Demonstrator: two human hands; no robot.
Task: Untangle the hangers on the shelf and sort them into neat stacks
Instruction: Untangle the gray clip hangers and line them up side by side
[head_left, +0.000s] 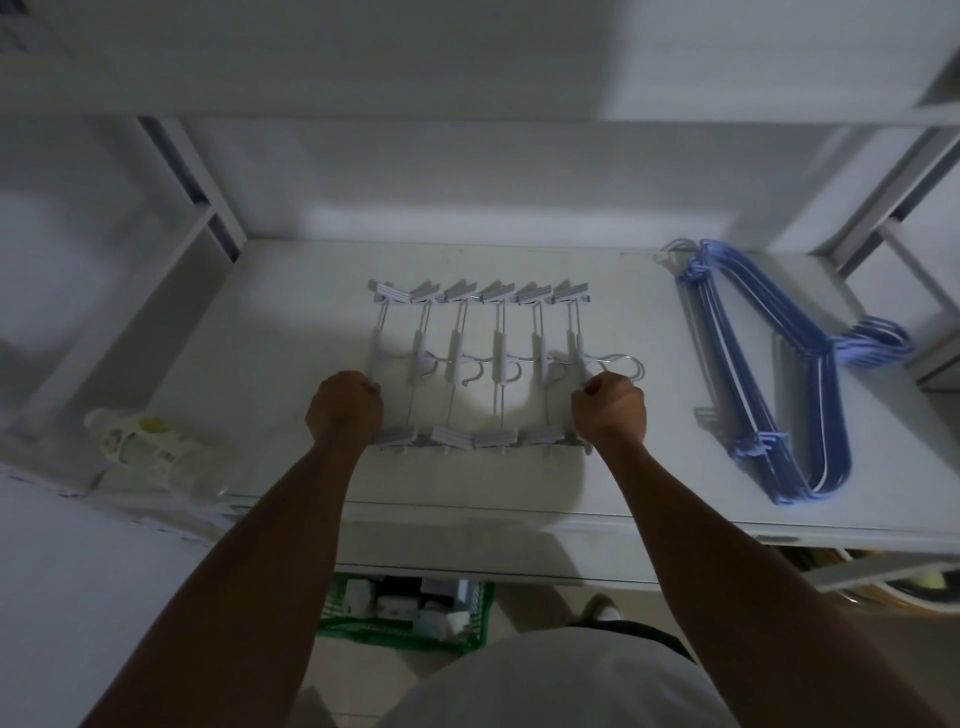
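Row ends of white wire clip hangers are held.
Outermost hangers are clasped in curled grips by left hand and right hand; bars lie front-to-back.

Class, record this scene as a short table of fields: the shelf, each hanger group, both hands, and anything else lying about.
Surface: white shelf
White clip hangers: side by side in a row, mid-shelf
Blue hangers: nested stack, right of the row
Left hand: grips the row's left end
Right hand: grips the row's right end
Other: bottle lying at left; green crate below
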